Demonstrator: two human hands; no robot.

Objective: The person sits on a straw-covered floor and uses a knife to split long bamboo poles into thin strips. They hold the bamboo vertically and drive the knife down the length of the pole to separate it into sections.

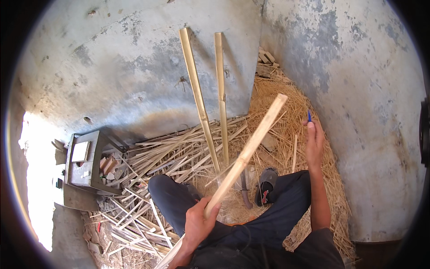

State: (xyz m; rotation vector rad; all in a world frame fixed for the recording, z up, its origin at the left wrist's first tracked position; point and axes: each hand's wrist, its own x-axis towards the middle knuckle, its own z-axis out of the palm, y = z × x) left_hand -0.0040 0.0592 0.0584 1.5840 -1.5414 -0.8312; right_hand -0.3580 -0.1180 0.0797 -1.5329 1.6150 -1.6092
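The left hand (pixel 198 220) gripped a split bamboo stave (pixel 245 154); the right hand (pixel 314 140) pinched a blue pen (pixel 309 116). The long stave risked swinging into the leaning bamboo slats (pixel 208 96).

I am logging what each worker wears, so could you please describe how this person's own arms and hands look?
Both forearms are bare, with no sleeves showing in the picture. The left hand and right hand wear no gloves, and no watch, ring or band shows on either wrist. The forearms come up from the lower edge over dark trousers. No markings are visible.
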